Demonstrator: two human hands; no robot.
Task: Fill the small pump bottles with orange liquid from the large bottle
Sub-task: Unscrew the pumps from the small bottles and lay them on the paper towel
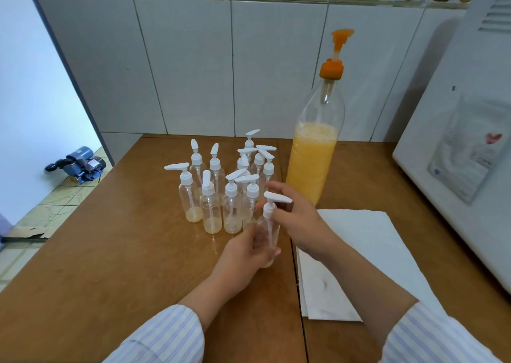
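Small pump bottle in both hands' grip — left hand, right hand.

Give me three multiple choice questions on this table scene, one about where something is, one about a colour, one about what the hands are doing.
1. Where does the large bottle stand?
A. right of the small bottle cluster
B. left of it
C. on the white paper

2. What colour is the large bottle's pump?
A. white
B. orange
C. blue

3. What is the left hand doing?
A. lying flat on the table
B. gripping a small bottle
C. lifting the large bottle

Answers: 1 A, it stands upright just right of the cluster. 2 B, its top is orange, unlike the white small pumps. 3 B, its fingers wrap the body while the right hand holds the pump collar.
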